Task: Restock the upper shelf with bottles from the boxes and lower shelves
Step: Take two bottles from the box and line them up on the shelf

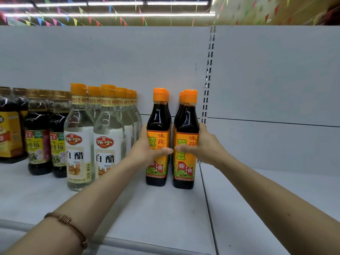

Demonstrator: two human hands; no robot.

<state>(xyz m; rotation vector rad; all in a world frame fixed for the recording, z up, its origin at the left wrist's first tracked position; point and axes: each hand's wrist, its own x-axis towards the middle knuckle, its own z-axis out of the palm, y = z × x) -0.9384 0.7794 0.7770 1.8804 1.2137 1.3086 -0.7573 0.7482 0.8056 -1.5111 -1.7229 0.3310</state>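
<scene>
2 hands, left hand (145,147) and right hand (199,144), each wrap fingers around a soy sauce bottle (158,138) on the shelf (156,208).

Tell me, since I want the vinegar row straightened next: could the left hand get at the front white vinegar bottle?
Probably yes, once freed: the left hand now grips a soy sauce bottle, and the nearest white vinegar bottle stands just beside it, nothing between.

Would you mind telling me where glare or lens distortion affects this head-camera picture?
Head view: the ceiling light strips are blown out; white highlights glint on the dark soy sauce bottles and the white vinegar bottles; wide-angle distortion bows the shelf front edge; the back panel is evenly lit.
</scene>
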